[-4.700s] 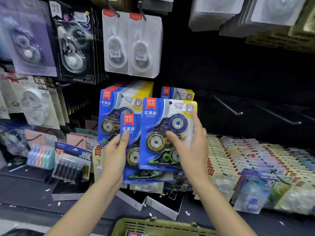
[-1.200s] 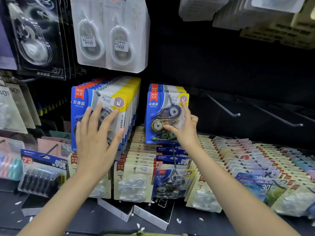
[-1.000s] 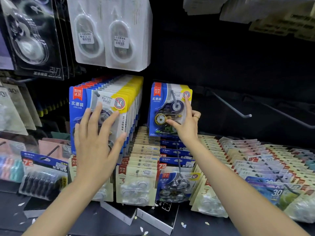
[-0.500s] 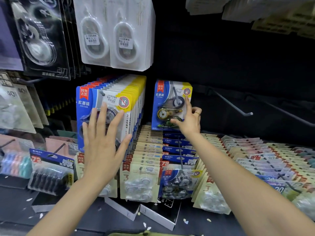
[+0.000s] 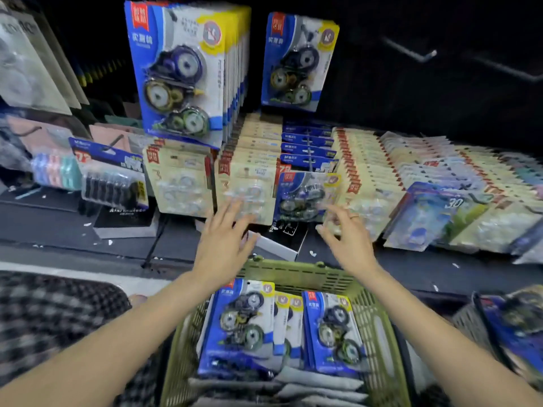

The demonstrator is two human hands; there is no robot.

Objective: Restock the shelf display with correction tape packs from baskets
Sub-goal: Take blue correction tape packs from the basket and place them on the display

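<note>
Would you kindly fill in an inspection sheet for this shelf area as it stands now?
Surface: dark shelf, with bits of litter.
Job's things: blue correction tape packs on two hooks, a full row and a short row; more packs in the green basket.
Clutter: black boxes lying flat on the shelf.
Hands: left hand and right hand both open, empty, above the basket.
Cables: nothing seen.
Surroundings: bare hooks at right; second basket at right edge.

Both forearms are seen bare, with no sleeves. A thin ring (image 5: 354, 216) is worn on the right hand (image 5: 348, 243). Black-and-white checked fabric (image 5: 53, 324) is seen at eight o'clock.
</note>
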